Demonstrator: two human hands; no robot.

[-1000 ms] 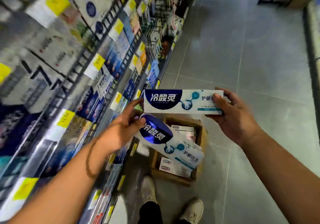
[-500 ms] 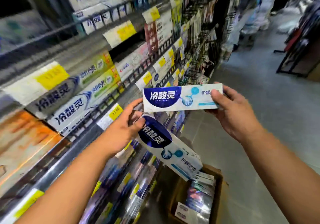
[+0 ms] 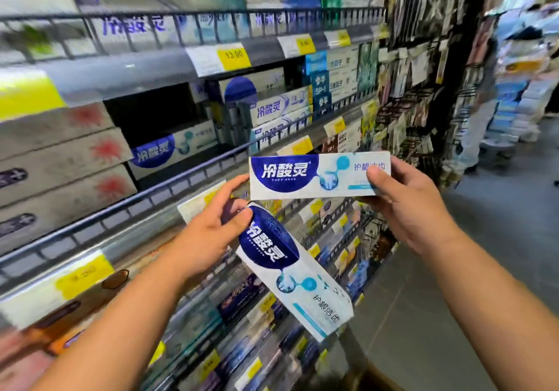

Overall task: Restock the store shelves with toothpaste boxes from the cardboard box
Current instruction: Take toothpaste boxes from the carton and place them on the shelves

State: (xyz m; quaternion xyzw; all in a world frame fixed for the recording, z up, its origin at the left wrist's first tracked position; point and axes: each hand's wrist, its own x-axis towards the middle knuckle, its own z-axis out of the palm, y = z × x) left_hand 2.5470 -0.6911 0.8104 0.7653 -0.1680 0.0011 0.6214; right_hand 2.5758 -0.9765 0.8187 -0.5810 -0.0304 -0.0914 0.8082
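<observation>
My right hand (image 3: 408,206) grips the right end of a white and dark-blue toothpaste box (image 3: 311,175), held level in front of the shelf. My left hand (image 3: 211,227) holds a second matching toothpaste box (image 3: 296,272) by its upper end; it slants down to the right. The left fingertips also touch the level box's left end. On the shelf behind, one same-brand box (image 3: 172,151) lies in a dark, partly bare slot behind the wire rail (image 3: 181,175). A brown corner at the bottom edge may be the cardboard box (image 3: 378,380).
Shelves (image 3: 127,69) with yellow price tags run along the left, filled with other toothpaste boxes. White boxes with red marks (image 3: 66,160) are stacked at left. Hanging packets (image 3: 423,88) fill the rack beyond. Grey floor (image 3: 484,269) lies to the right; a person's legs (image 3: 481,136) stand far back.
My view has lifted from the floor and cardboard box up to the middle shelves. Both hands still hold their boxes in the same arrangement, now closer to the shelf rail.
</observation>
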